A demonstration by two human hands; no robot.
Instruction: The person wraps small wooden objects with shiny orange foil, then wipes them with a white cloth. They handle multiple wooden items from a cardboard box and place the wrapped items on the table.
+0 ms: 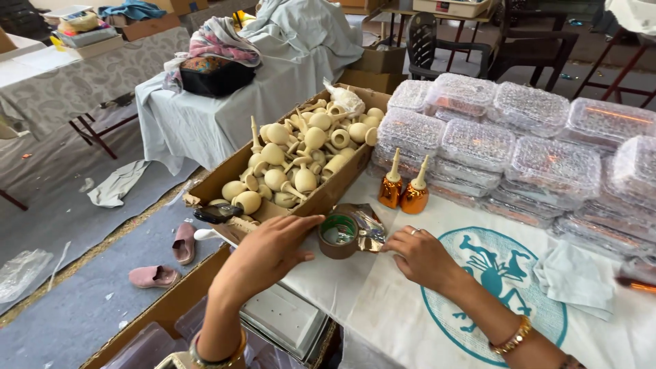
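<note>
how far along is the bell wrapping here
Done: two copper-coloured bells stand finished beside stacked clear packs. In hand: left hand steadies a tape roll while right hand pulls its shiny strip. Left: a cardboard box heaped with bare cream bells.

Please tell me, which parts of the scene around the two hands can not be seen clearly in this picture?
- Head view: the left hand covers part of the brown tape roll; its grip is unclear.
- The crinkled shiny foil at the right hand is too blurred to identify.
- Contents of the stacked clear plastic boxes are too small to tell.
- The orange object is cut off by the right edge.
</note>
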